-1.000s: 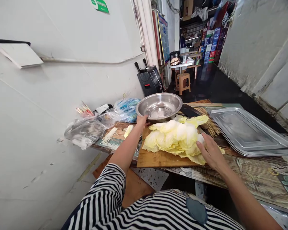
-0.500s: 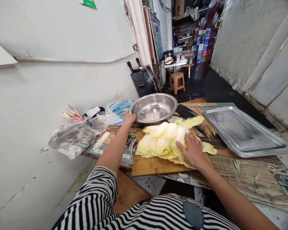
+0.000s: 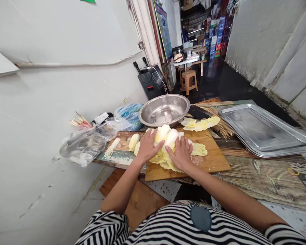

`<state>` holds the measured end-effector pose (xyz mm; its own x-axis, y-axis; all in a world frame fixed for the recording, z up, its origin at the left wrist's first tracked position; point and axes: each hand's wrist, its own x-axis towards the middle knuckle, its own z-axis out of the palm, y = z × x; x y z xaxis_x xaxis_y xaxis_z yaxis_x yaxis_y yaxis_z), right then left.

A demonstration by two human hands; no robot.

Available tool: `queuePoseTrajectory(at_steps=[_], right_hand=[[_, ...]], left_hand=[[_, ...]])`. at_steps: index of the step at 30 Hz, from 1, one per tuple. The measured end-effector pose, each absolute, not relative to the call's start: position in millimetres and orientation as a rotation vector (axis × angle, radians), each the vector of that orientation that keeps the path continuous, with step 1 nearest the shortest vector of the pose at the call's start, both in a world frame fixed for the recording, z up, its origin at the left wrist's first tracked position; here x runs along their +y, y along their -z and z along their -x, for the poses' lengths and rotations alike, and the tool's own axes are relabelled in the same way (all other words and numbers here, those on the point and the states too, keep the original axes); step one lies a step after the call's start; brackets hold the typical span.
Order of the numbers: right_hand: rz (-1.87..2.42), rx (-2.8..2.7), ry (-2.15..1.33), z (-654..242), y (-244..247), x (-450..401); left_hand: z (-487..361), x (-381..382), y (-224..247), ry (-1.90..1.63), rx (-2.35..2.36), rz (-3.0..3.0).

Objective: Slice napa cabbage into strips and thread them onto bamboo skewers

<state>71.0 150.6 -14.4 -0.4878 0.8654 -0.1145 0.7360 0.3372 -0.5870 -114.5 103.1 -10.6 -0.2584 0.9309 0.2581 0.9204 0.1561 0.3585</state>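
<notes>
Yellow-white leaves (image 3: 164,139): heaped on wooden cutting board (image 3: 209,149)
Hands: 2, left (image 3: 148,147) and right (image 3: 181,153), fingers spread, pressing the heap
Steel basin (image 3: 164,110): just beyond board

The one camera sits on the head of the person, and it looks forward and down over the work table (image 3: 260,180). The table is near, at the lower part of view; the passage with the brown stool (image 3: 189,82) lies farther behind.

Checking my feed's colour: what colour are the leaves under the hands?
The leaves are white in their thick parts, yellow towards the edges; head view shows it best.
</notes>
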Motion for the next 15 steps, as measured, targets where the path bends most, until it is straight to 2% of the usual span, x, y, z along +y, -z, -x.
queuePoseTrajectory(at_steps=[8, 13, 15], right_hand=[[1.365, -2.384, -0.896, -48.4, 13.8, 157.3], [1.067, -2.446, -0.776, -109.4, -5.8, 196.4], [1.207, -2.324, -0.677, -144.5, -15.9, 232.6]], left_hand=[[127.6, 106.2, 13.6, -0.842, 2.562, -1.844], [75.1, 86.2, -10.0, -0.883, 2.604, -1.997], [45.1, 84.4, -17.1, -0.918, 2.442, -2.106]])
